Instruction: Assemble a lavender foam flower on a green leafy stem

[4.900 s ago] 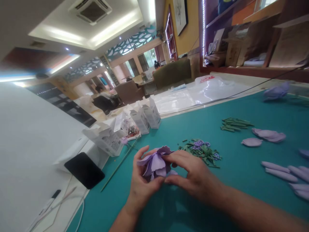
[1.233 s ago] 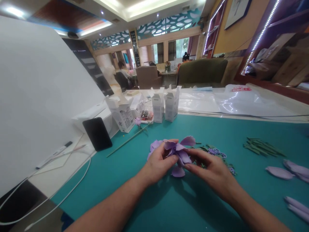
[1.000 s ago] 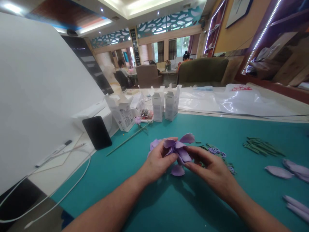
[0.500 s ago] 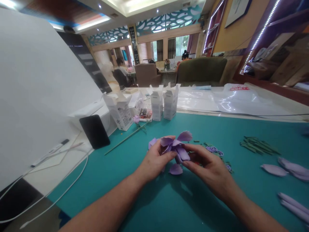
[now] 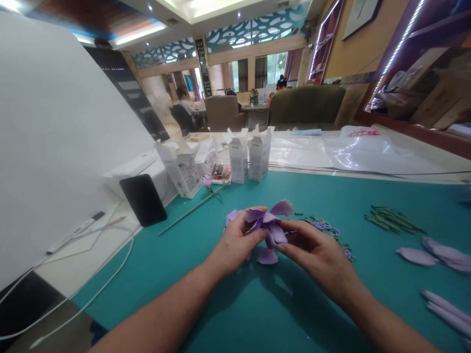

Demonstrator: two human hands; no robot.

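Both hands hold a purple foam flower (image 5: 268,222) just above the teal mat (image 5: 228,304). My left hand (image 5: 235,245) grips its left side, fingers curled round the petals. My right hand (image 5: 316,255) pinches a petal on the right between thumb and fingertips. One loose purple petal (image 5: 267,257) lies on the mat under the flower. A small heap of green bits and purple rings (image 5: 327,230) sits just right of the flower.
Loose purple petals (image 5: 434,255) and a bundle of green sticks (image 5: 392,219) lie at the right. A green stem with a bud (image 5: 195,206), white boxes (image 5: 250,154), a black phone (image 5: 143,198) and white cables (image 5: 91,294) are to the left. People sit far behind.
Since the oldest frame the view has levelled out and the flower has been turned in my hands. In the last second the hands and flower have barely shifted.
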